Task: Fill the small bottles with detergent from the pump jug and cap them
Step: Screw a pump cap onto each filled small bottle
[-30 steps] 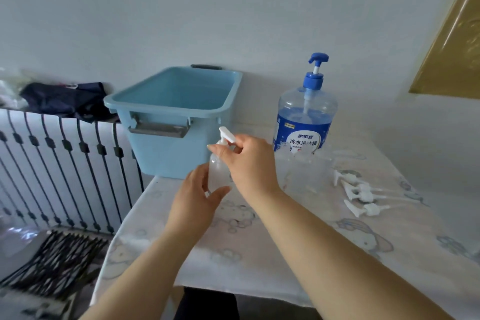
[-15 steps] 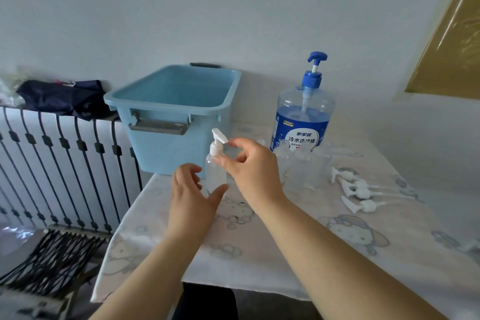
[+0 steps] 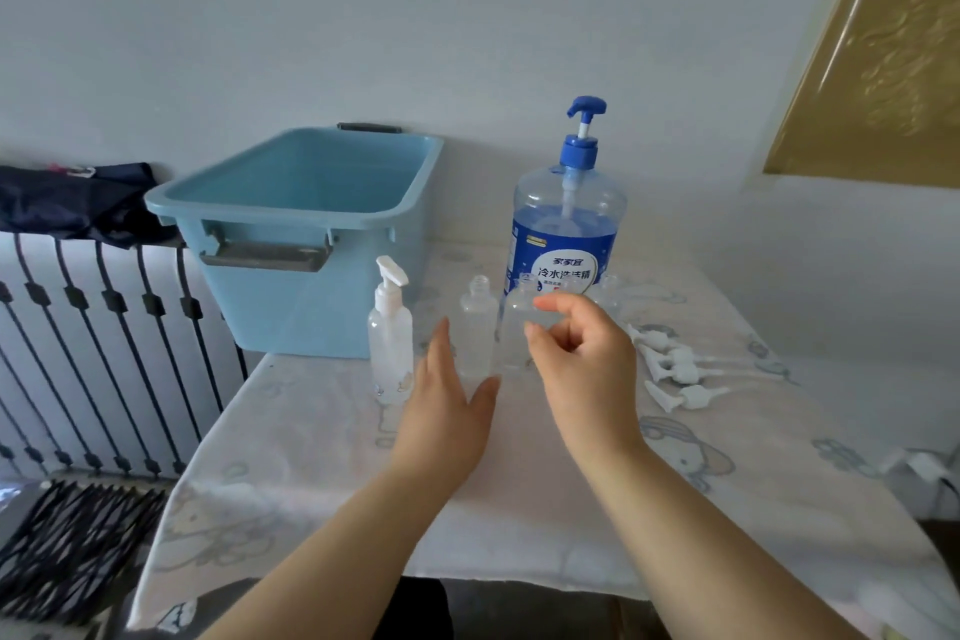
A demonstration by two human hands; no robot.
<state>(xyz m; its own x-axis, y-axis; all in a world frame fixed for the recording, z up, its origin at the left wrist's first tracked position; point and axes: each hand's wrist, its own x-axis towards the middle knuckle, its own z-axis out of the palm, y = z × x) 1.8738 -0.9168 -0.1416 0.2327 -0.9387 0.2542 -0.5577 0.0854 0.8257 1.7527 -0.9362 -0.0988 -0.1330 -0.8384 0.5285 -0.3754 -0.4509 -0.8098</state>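
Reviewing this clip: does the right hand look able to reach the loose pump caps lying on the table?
Probably yes. The right hand holds nothing, and the pump caps lie in the open just to its right on the table, with nothing standing between them.

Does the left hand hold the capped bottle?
No, the left hand lies open with straight fingers beside the capped bottle, not round it.

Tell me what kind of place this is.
Probably a home, maybe a laundry or balcony corner: a table with a cartoon-print cloth holds a blue plastic tub and a detergent jug, and a railing stands beside it.
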